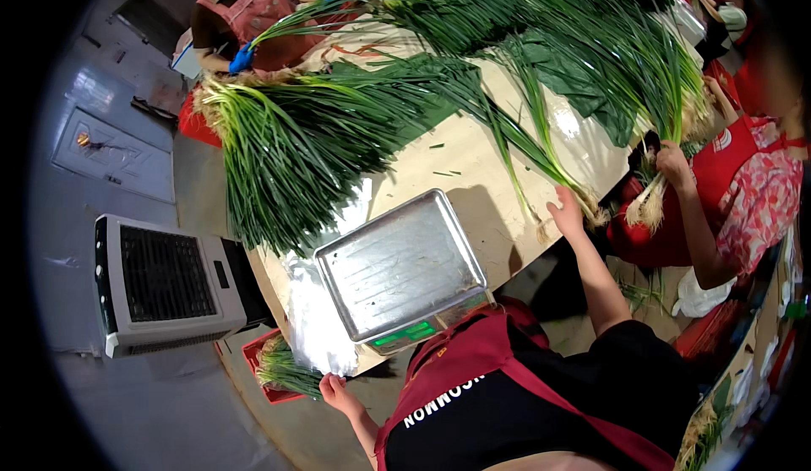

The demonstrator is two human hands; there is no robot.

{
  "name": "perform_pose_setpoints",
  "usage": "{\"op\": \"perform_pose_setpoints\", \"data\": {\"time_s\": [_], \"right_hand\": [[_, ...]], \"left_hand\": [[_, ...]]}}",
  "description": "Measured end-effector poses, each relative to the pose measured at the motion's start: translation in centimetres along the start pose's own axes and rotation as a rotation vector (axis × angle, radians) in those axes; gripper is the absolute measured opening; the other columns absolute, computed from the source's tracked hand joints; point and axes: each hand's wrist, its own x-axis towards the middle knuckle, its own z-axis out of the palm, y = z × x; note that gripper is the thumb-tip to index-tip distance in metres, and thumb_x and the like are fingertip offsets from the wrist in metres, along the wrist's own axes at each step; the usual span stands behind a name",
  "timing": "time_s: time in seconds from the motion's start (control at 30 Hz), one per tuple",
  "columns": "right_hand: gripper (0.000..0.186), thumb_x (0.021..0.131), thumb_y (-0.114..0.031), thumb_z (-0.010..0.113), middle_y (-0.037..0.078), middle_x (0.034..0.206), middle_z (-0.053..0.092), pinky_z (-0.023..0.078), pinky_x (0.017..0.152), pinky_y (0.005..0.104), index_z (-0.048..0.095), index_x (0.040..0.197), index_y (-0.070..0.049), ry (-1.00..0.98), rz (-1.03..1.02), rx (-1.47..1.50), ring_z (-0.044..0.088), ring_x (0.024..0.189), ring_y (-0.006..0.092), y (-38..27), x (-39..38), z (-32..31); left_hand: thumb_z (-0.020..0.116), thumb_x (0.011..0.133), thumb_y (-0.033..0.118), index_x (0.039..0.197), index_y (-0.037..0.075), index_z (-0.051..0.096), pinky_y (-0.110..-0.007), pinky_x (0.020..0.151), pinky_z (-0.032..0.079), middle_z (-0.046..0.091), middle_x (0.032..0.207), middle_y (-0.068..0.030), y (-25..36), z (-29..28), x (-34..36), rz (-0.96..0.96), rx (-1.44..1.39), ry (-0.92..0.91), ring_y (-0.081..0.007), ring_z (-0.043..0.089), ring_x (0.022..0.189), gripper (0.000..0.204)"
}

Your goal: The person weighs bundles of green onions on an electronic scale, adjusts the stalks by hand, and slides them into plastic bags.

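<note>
My right hand reaches over the table's near right edge with thumb and fingers apart. Beside its fingertips are the white roots of a few loose spring onions. Lower left, my left hand is off the table's edge, fingers slightly bent and apart, with nothing visible in them. Closest to it are a stack of clear plastic bags and a red crate of spring onions. Between my arms stands a weighing scale with a bare metal tray and a lit green display.
Large heaps of spring onions cover the table's far side. A co-worker with blue gloves holds spring onions at the far left. Another person's hand grips a bunch at right. An air cooler stands left.
</note>
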Motion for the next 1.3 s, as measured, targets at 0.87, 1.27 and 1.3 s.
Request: {"op": "perform_pose_setpoints", "data": {"time_s": [0.87, 1.27, 1.3], "right_hand": [[0.032, 0.078, -0.03, 0.061, 0.015, 0.083, 0.062, 0.044, 0.067, 0.0375, 0.059, 0.094, -0.002, -0.186, 0.098, 0.252, 0.059, 0.074, 0.029, 0.2, 6.1, 2.2], [0.041, 0.067, -0.029, 0.066, 0.017, 0.092, 0.061, 0.046, 0.076, 0.04, 0.058, 0.099, -0.004, -0.181, 0.155, -0.164, 0.058, 0.088, 0.0322, -1.1, 1.3, 3.7], [0.044, 0.067, -0.03, 0.066, 0.018, 0.094, 0.06, 0.046, 0.077, 0.0398, 0.058, 0.101, -0.004, -0.054, 0.166, 0.024, 0.057, 0.09, 0.0327, -1.5, 1.3, 4.0]], "left_hand": [[0.052, 0.086, 0.01, 0.094, 0.002, 0.054, -0.022, 0.059, 0.042, 0.055, 0.074, -0.0028, -2.4, -2.1, -1.9, -0.048, 0.11, -0.079, -0.0089, 0.049, 0.064, 0.012], [0.051, 0.084, 0.007, 0.092, 0.002, 0.055, -0.022, 0.059, 0.042, 0.055, 0.073, -0.0026, -2.3, -1.6, -1.9, -0.056, 0.079, -0.045, -0.0087, 0.049, 0.063, 0.01], [0.051, 0.084, 0.007, 0.092, 0.002, 0.055, -0.022, 0.059, 0.042, 0.055, 0.073, -0.0026, -2.2, -1.5, -1.9, -0.054, 0.078, -0.039, -0.0087, 0.049, 0.063, 0.01]]}}
